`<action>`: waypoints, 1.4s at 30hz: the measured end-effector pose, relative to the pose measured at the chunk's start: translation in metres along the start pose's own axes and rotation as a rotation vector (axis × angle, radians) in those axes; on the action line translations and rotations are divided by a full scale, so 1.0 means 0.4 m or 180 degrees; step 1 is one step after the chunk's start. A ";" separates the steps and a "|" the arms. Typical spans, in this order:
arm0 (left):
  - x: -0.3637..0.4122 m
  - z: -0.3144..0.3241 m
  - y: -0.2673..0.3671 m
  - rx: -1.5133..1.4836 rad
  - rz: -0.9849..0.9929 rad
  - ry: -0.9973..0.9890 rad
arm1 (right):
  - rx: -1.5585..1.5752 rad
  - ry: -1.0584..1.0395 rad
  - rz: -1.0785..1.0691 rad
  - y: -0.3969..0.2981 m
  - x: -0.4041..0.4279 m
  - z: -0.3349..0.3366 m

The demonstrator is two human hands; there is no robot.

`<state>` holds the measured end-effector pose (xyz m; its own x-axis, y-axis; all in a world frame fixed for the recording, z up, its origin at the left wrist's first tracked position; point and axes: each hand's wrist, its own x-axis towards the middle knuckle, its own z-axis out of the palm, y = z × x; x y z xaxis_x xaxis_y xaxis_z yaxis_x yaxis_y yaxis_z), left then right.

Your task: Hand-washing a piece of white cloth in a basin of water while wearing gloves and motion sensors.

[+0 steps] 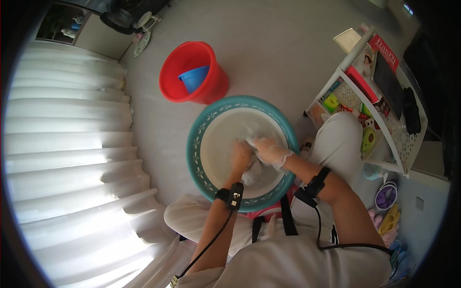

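Observation:
A teal plastic basin (pixel 194 158) with a white inside and a leaf-patterned rim stands on the floor before me, holding cloudy water. My left hand (pixel 241 154) is low in the basin, its fingers closed on a wet whitish cloth (pixel 253 174). Close against it on the right, my right hand (pixel 268 149) grips another bunched part of what looks like the same cloth. Suds (pixel 282 158) ring my right wrist. Water and motion blur hide my fingertips and the cloth's full shape. A black strapped device (pixel 235 196) sits on my left wrist, and another (pixel 317 183) on my right forearm.
Touching or nearly touching the basin's far side is a red bucket (pixel 221 77) with a blue container (pixel 194 77) inside. A white shelf cart (pixel 381 133) with packages stands right. White curtains (pixel 72 144) hang left. Cables (pixel 216 237) run along my arms. Slippers (pixel 389 219) lie lower right.

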<state>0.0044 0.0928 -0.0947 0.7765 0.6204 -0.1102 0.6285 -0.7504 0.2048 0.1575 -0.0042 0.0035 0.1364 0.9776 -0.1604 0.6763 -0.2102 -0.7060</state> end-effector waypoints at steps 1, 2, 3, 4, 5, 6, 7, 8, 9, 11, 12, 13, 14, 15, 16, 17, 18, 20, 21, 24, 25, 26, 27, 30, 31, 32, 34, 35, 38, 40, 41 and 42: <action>0.011 0.011 -0.054 0.0044 -0.0046 0.0035 | 0.0011 0.0001 -0.0072 -0.019 0.010 -0.001; 0.027 0.010 -0.111 -0.1264 -0.1124 0.0039 | 0.0020 -0.0202 0.0018 -0.039 0.025 -0.002; 0.035 0.002 -0.147 -0.2611 -0.2152 0.0043 | 0.0021 -0.0403 0.0145 -0.049 0.033 0.001; 0.043 -0.008 -0.116 -0.2652 -0.2098 -0.0025 | -0.0001 -0.0383 0.0232 -0.019 0.019 0.007; 0.037 -0.024 -0.090 -0.3556 -0.2319 -0.0133 | -0.0024 -0.0289 0.0270 0.004 0.007 0.019; 0.036 -0.056 -0.053 -0.4441 -0.2530 -0.0274 | -0.0032 -0.0185 0.0318 0.028 -0.004 0.028; 0.026 -0.091 -0.020 -0.4437 -0.2518 -0.0343 | -0.0020 -0.0175 0.0378 0.049 -0.013 0.035; 0.014 -0.129 0.015 -0.4165 -0.2051 -0.0606 | -0.0033 -0.0162 0.0419 0.074 -0.024 0.039; -0.003 -0.157 0.027 -0.3867 -0.1605 -0.0811 | -0.0036 -0.0154 0.0411 0.081 -0.026 0.041; -0.065 -0.161 0.031 -0.3165 -0.0966 -0.0379 | 0.0026 -0.0257 0.0397 0.046 -0.028 0.003; -0.087 -0.154 0.048 -0.2474 -0.0277 -0.0002 | 0.0040 -0.0325 0.0440 0.038 -0.033 -0.016; -0.105 -0.143 0.058 -0.2455 -0.0292 0.0017 | 0.0048 -0.0327 0.0410 0.042 -0.032 -0.012; -0.119 -0.129 0.071 -0.2042 -0.0150 -0.0018 | 0.0041 -0.0300 0.0286 0.052 -0.032 -0.004; -0.129 -0.110 0.083 -0.1633 -0.0009 -0.0058 | 0.0033 -0.0274 0.0168 0.057 -0.029 0.003; -0.139 -0.088 0.094 -0.1616 -0.0031 -0.0047 | 0.0043 -0.0283 0.0141 0.051 -0.023 0.011; -0.145 -0.066 0.107 -0.1180 -0.0128 0.0318 | -0.0073 -0.0219 0.0092 0.046 -0.017 0.018; -0.147 -0.048 0.118 -0.0759 -0.0211 0.0665 | -0.0194 -0.0157 0.0069 0.046 -0.015 0.023; -0.121 -0.060 0.170 -0.0786 -0.0572 0.0441 | -0.0141 -0.0107 0.0155 0.052 -0.025 0.018; -0.103 -0.066 0.183 -0.0776 -0.0945 0.0270 | -0.0098 -0.0036 0.0179 0.049 -0.024 0.011; -0.052 -0.045 0.178 -0.0627 -0.1245 0.0047 | 0.0038 0.0158 0.0440 0.060 -0.024 0.040; -0.042 -0.032 0.138 -0.0598 -0.1263 0.0097 | 0.0042 0.0176 0.0384 0.032 -0.012 0.029; -0.032 -0.023 0.091 -0.1030 -0.1295 0.0293 | 0.0024 0.0108 0.0311 0.004 -0.003 0.018; -0.025 -0.014 0.064 -0.1497 -0.1295 0.0449 | -0.0008 0.0032 0.0295 -0.005 -0.001 0.011; 0.029 -0.057 0.040 -0.1656 -0.1599 -0.0427 | 0.0248 -0.0045 0.0383 0.039 -0.018 0.027; 0.030 -0.067 0.005 -0.1641 -0.1602 -0.0391 | 0.0247 -0.0030 0.0347 0.035 -0.013 0.027; 0.030 -0.078 -0.030 -0.2684 -0.2088 -0.0334 | 0.0284 -0.0053 0.0293 0.027 -0.010 0.028; 0.032 -0.096 -0.038 -0.3748 -0.2517 -0.0268 | 0.0308 -0.0056 0.0249 0.030 0.001 0.033; 0.018 -0.101 -0.036 -0.3841 -0.2461 0.0284 | 0.0229 -0.0143 0.0331 0.029 0.012 0.035; -0.044 -0.180 0.092 -0.3509 -0.1882 0.0245 | 0.0164 -0.0379 0.0658 0.045 -0.030 -0.004; -0.081 -0.223 0.138 -0.2790 -0.1077 -0.0234 | 0.0302 -0.0426 0.0706 0.044 -0.037 -0.033; -0.108 -0.218 0.153 -0.2523 -0.0868 -0.0316 | 0.0304 -0.0432 0.0678 0.046 -0.038 -0.030; -0.133 -0.192 0.155 -0.2503 -0.0892 -0.0275 | 0.0248 -0.0400 0.0526 0.037 -0.034 -0.031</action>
<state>-0.0015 0.0308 -0.0013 0.6171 0.7164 -0.3256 0.6094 -0.1733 0.7737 0.1745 -0.0206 0.0037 0.1462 0.9216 -0.3595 0.5937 -0.3724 -0.7133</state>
